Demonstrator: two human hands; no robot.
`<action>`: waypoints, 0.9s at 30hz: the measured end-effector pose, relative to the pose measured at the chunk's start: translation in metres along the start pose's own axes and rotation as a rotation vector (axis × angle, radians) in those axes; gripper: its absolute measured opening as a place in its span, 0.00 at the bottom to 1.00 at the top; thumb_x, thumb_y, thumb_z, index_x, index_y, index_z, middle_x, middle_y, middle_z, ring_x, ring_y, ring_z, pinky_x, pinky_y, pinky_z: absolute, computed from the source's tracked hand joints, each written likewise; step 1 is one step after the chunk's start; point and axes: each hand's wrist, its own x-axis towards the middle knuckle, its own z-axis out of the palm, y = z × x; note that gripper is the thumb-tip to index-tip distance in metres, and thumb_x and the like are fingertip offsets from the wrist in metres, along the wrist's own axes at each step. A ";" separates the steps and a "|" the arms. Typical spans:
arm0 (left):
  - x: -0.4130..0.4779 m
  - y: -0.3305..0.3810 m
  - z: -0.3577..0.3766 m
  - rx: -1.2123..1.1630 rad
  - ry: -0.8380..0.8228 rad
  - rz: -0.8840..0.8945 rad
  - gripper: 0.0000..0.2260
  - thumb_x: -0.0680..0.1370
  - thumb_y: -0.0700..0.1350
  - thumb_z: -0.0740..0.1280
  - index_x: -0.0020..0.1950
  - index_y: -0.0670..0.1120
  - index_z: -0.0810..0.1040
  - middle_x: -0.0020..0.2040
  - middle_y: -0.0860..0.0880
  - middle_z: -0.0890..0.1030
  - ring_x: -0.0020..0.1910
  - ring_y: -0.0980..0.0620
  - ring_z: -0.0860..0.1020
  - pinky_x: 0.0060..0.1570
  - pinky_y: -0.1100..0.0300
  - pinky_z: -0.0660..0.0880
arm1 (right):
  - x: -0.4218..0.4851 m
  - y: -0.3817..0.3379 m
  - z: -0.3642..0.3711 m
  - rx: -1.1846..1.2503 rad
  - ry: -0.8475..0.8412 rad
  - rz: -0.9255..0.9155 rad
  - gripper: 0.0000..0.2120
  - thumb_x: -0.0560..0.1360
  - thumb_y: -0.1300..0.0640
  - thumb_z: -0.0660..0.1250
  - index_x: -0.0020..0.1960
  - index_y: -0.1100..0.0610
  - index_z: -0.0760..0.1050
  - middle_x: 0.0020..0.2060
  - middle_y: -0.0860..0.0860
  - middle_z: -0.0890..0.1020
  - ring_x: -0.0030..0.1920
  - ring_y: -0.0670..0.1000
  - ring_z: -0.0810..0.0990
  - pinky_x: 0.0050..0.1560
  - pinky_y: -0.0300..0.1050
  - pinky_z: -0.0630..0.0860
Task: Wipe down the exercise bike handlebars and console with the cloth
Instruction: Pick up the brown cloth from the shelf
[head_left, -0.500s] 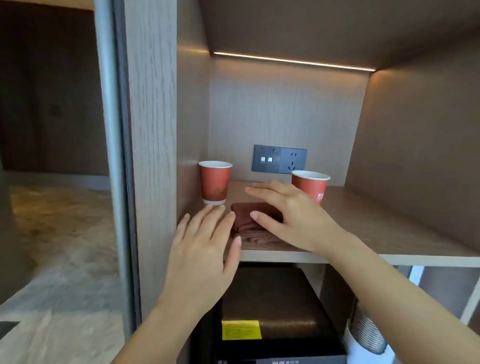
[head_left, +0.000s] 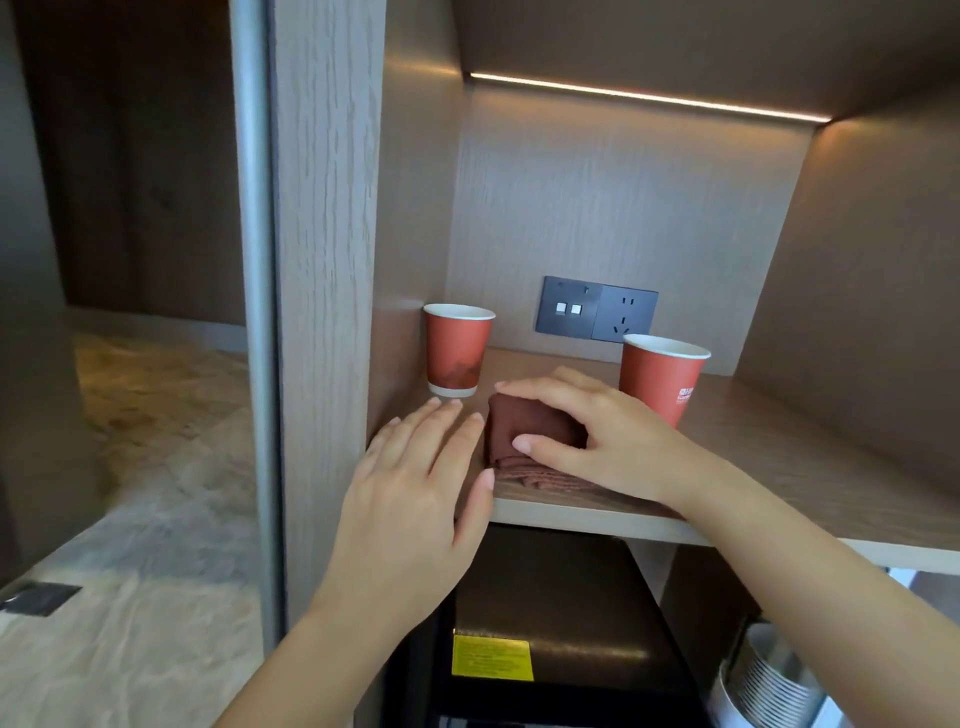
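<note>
Head view. Folded dark-brown cloth (head_left: 522, 428) near front edge of shelf (head_left: 810, 483), toward left end, in front of left cup (head_left: 457, 353) and right cup (head_left: 662, 382). Right grip (head_left: 597, 436) arched over it, fingers on top, thumb at front fold: pinching cloth, likely to lift it for wiping. Left grip (head_left: 415, 483) spread, fingers straight, just beside cloth, holding nothing, probably ready to steady. Looks soft, thick, layered folds in front. No bike visible.

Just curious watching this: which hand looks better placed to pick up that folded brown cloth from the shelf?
The right hand: its fingers and thumb curl around the cloth, while the left hand is open beside it.
</note>
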 end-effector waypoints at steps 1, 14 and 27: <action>0.000 0.000 0.001 0.000 0.004 -0.002 0.19 0.76 0.49 0.57 0.59 0.40 0.79 0.59 0.43 0.79 0.60 0.45 0.76 0.63 0.53 0.64 | -0.002 -0.001 0.000 0.018 0.033 -0.008 0.22 0.74 0.45 0.65 0.66 0.39 0.66 0.54 0.43 0.73 0.55 0.42 0.72 0.53 0.41 0.72; 0.002 0.004 -0.002 -0.012 -0.020 -0.020 0.20 0.76 0.49 0.57 0.60 0.40 0.78 0.59 0.43 0.79 0.60 0.45 0.75 0.61 0.49 0.68 | -0.012 -0.017 -0.016 -0.131 0.161 0.045 0.26 0.66 0.43 0.72 0.61 0.48 0.72 0.54 0.46 0.73 0.54 0.44 0.72 0.54 0.39 0.70; -0.003 0.009 -0.003 0.000 -0.047 -0.041 0.20 0.76 0.50 0.56 0.60 0.41 0.78 0.59 0.43 0.79 0.61 0.45 0.75 0.62 0.48 0.65 | -0.023 -0.016 -0.023 -0.055 0.045 -0.001 0.24 0.71 0.40 0.65 0.64 0.43 0.66 0.59 0.41 0.76 0.55 0.43 0.76 0.52 0.39 0.74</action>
